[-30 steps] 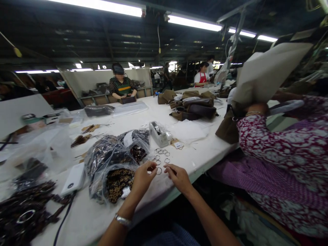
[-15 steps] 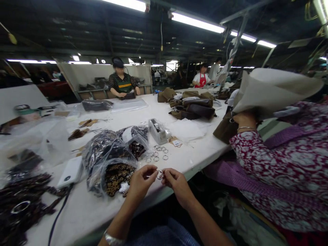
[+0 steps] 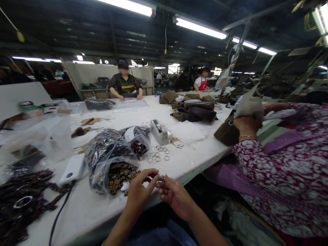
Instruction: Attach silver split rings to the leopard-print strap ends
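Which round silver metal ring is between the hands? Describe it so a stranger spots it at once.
Find the white-topped table and come to its near edge. There, the bare left hand and bare right hand meet, pinching one round silver metal ring. Its lookalikes, the loose silver metal rings, lie on the tabletop beyond; this one is held.

Shows silver on the rings [image 3: 161, 149], white on the surface [image 3: 77, 208] and device [image 3: 73, 169], grey on the tape dispenser [image 3: 160, 134], black-spotted tan leopard print on the cloth [image 3: 118, 177]. Carries olive-brown on the bags [image 3: 191, 106], magenta-and-white florals on the near sleeve [image 3: 252, 157], blue check on the lap garment [image 3: 165, 235]. Has red on the far apron [image 3: 202, 84], green with a yellow band on the nearer apron [image 3: 126, 88].
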Available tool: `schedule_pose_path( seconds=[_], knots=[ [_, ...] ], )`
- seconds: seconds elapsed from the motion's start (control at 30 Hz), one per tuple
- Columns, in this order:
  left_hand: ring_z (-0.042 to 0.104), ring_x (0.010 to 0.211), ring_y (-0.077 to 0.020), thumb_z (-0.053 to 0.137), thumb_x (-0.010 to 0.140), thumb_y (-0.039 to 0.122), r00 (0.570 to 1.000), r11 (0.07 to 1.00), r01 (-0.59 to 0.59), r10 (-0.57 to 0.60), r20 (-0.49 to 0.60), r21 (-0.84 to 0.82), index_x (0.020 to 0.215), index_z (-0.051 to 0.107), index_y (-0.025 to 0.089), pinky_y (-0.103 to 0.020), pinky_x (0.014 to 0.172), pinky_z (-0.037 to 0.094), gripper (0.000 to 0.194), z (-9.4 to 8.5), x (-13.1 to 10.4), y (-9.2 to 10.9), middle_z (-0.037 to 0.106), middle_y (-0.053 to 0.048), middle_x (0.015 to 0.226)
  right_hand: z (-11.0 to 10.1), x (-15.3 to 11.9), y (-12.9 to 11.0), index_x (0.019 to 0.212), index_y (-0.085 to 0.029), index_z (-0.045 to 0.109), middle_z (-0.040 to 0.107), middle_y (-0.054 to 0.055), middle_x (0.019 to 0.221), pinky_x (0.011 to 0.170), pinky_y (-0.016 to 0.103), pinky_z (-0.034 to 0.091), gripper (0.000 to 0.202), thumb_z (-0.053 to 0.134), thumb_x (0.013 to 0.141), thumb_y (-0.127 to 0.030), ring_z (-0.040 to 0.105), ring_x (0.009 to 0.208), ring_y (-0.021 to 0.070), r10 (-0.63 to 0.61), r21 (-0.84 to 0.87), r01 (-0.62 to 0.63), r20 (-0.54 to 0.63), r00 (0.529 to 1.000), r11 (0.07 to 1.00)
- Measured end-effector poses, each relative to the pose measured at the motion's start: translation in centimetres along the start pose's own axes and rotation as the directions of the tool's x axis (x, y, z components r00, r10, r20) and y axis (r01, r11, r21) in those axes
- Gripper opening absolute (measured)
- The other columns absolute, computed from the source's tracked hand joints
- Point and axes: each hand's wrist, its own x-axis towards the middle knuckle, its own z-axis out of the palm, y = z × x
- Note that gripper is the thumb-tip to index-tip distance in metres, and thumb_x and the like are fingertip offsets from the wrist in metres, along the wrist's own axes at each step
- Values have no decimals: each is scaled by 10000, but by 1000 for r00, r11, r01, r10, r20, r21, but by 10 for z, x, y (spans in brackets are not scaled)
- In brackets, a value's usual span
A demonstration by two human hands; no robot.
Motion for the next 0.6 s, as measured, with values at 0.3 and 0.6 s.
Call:
schedule_pose_path(
  seconds=[0.3,0.6],
  knots=[
    [722,890,-200,580,887,306,998,986,-19,28,-53,168,989,721,223,-291,763,586,192,-21,-13,-28,768,-42,994,-9,0,7,908,-142,750,628,-17,697,508,128,464,303,809,744,-391,535,530,42,-147,-300,106,-118,982,948],
    [621,1119,-308,680,822,345,999,717,-41,27,31,696,1120,704,245,-428,947,506,315,-58,-11,-59,711,-79,1200,-16,2,18,861,-160,671,674,23,643,442,214,465,351,609,864,-506,583,473,128,-357,-760,168,-89,930,627]
  ],
)
